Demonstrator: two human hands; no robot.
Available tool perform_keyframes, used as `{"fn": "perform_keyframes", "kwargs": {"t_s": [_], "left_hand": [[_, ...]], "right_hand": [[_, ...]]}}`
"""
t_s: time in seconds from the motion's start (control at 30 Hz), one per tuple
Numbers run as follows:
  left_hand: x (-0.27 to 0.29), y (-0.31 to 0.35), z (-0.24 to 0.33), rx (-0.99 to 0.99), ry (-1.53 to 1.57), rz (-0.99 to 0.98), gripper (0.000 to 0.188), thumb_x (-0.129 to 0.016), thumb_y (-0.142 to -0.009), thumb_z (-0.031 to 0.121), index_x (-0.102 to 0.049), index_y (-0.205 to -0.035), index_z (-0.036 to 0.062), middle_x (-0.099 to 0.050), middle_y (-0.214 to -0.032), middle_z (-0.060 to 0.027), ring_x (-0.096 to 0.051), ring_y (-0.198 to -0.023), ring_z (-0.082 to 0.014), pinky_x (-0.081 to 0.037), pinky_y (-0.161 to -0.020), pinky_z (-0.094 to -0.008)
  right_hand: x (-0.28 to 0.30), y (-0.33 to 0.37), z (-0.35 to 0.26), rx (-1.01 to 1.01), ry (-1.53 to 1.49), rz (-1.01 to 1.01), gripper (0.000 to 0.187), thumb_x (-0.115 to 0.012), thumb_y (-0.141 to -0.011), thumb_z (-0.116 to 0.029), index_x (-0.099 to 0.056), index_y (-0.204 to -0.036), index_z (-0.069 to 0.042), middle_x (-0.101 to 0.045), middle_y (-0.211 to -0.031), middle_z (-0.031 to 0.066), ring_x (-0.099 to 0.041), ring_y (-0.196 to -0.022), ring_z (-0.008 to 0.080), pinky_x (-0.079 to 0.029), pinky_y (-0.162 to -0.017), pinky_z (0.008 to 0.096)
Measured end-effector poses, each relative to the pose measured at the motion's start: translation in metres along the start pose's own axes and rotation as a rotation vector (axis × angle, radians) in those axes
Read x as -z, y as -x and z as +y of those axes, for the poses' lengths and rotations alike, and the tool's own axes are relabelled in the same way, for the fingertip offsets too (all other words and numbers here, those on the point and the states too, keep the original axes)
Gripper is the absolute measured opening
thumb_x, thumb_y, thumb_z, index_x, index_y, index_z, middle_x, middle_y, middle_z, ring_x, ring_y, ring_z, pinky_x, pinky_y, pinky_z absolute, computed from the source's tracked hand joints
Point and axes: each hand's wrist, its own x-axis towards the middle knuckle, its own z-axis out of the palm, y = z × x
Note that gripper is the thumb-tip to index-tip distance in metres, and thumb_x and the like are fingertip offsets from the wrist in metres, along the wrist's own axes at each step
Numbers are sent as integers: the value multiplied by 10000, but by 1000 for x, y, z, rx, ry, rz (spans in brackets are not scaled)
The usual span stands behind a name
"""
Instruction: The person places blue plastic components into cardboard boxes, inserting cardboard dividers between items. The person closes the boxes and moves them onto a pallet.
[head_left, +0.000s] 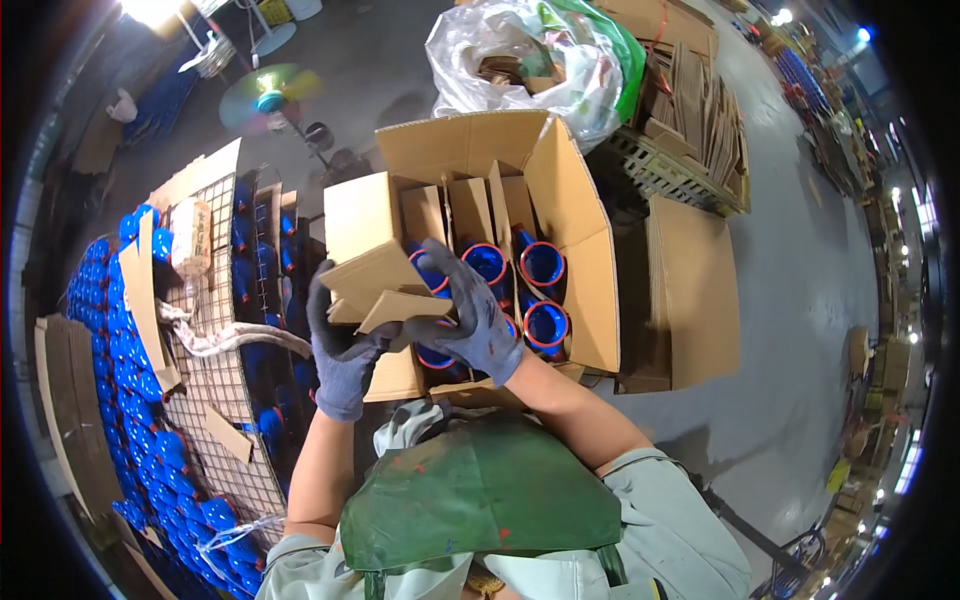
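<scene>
Grey work gloves cover both my hands. My left hand (345, 352) is closed on folded cardboard pieces (378, 278) at the near left of an open carton. My right hand (472, 318) grips the same pieces from the right, its thumb and fingers around their edges. Below, the open carton (592, 290) has upright cardboard dividers (470, 208) in it. Between them stand several blue pipe-like parts (543, 263) with red-rimmed round openings. My right hand and the held pieces partly cover those on the left.
At left, a wire mesh rack (215, 370) stands beside many stacked blue parts (150, 420). A clear plastic bag (465, 75) sits beyond the carton, near a yellowish crate (680, 165) of flat cardboard. Another open box (695, 290) stands at right. A fan (270, 100) spins at far left.
</scene>
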Motion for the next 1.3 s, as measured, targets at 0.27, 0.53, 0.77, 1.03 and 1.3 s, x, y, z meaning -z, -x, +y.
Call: {"fn": "perform_keyframes", "kwargs": {"t_s": [0.27,0.53,0.77,1.03,1.3], "left_hand": [[27,17,-57,-62,-106,-24,1028,-860,-745,311,-244,-1526,55,-463,-1394,-123,-492,-1259,-237,-415,-1074,-391],[20,42,-59,382,80,-9,666,-793,-829,295,-505,-1353,2,-641,-1205,-137,-643,-1085,-236,-535,-916,-341],[8,1,6,619,-416,-506,641,-853,-765,306,-577,-1243,-20,-689,-1047,-115,-646,-954,-182,-524,-831,-334],[-28,-167,-14,-520,-1185,-786,240,-632,-772,64,-701,-1000,86,-684,-1030,-120,-601,-1054,-350,-460,-972,-434],[-53,-192,-120,-389,-1174,-1166,387,-586,-814,74,-624,-1199,70,-629,-1185,-161,-568,-1154,-344,-426,-1043,-429]], "right_hand": [[-59,34,60,-29,63,-139,1048,-831,-751,-409,-236,-1549,-82,-353,-1509,202,-318,-1412,392,-264,-1167,455],[-38,27,36,-297,-471,-433,1066,-830,-773,-431,-215,-1544,-25,-371,-1506,181,-348,-1412,294,-257,-1184,386],[-15,46,16,-610,-1333,-192,840,-722,-782,-207,-336,-1507,-27,-491,-1423,88,-488,-1299,203,-375,-1112,351],[27,72,27,-721,-1416,362,744,-646,-791,-162,-386,-1484,-84,-548,-1341,108,-567,-1208,284,-467,-1046,448],[-9,117,90,-775,-1062,858,377,-641,-908,-201,-612,-1222,5,-672,-1163,105,-643,-1082,228,-524,-938,388]]}}
